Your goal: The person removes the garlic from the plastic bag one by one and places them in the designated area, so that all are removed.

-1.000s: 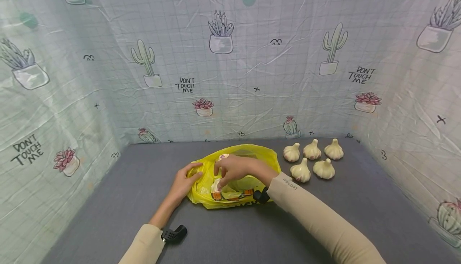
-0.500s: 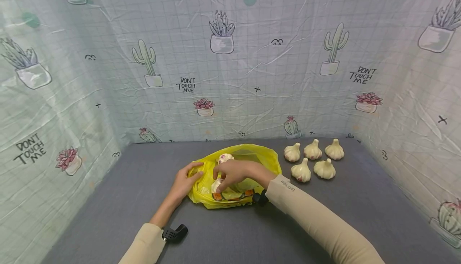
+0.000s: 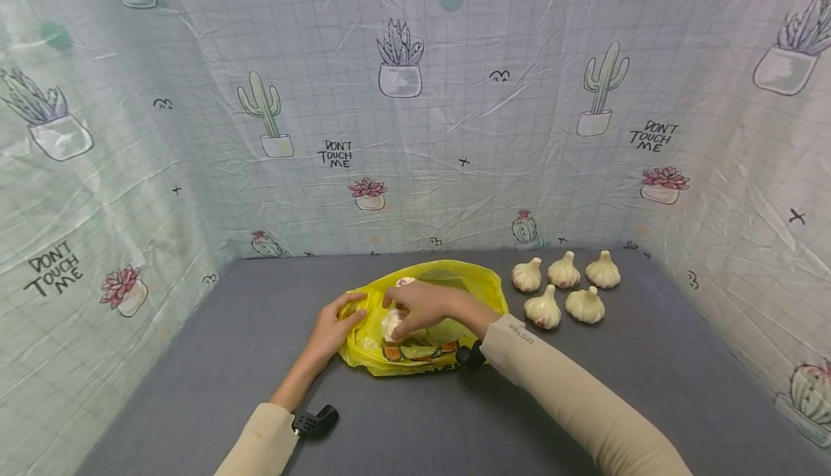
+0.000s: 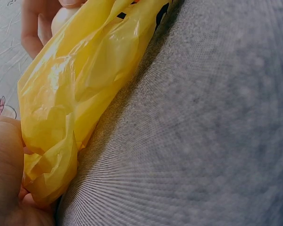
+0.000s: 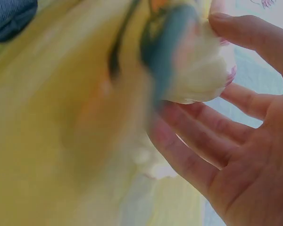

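Observation:
A yellow plastic bag (image 3: 461,274) lies with its mouth open on the table. My left hand (image 3: 331,328) holds the bag's left edge; in the left wrist view its thumb (image 4: 4,160) is against the gathered plastic. Inside the bag's mouth, my right hand (image 3: 425,306) grips a white garlic bulb (image 3: 390,324) between thumb and fingers. The right wrist view shows this garlic bulb (image 5: 205,70) close, partly behind a blurred fold of the bag. Another garlic bulb (image 3: 405,281) sits farther back in the bag, mostly hidden by the right hand.
Several garlic bulbs (image 3: 542,307) stand in two rows on the grey table (image 3: 415,425), right of the bag. A patterned cloth (image 3: 454,137) hangs behind the table and along both sides.
My right hand has risen slightly, lifting the garlic bulb from lower in the bag. The hand again covers most of the back bulb. My left hand has stayed in place.

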The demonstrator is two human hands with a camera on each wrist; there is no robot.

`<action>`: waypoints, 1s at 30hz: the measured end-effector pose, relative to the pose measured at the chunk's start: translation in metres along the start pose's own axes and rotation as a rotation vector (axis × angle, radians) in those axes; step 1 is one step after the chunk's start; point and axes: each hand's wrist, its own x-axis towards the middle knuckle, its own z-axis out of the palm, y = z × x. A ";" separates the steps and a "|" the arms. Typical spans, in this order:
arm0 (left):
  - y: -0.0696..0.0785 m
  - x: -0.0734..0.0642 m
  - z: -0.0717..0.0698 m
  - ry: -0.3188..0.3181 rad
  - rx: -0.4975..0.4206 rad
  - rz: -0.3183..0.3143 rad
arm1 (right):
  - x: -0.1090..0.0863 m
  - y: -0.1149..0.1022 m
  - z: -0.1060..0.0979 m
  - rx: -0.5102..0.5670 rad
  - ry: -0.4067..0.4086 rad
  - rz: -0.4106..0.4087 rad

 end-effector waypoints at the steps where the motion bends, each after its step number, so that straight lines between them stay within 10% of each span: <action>1: 0.000 0.000 0.000 0.001 0.004 0.002 | -0.001 0.001 -0.001 -0.004 0.012 0.000; 30: -0.002 -0.001 0.001 0.004 0.033 0.002 | -0.091 0.031 -0.018 0.163 0.245 -0.039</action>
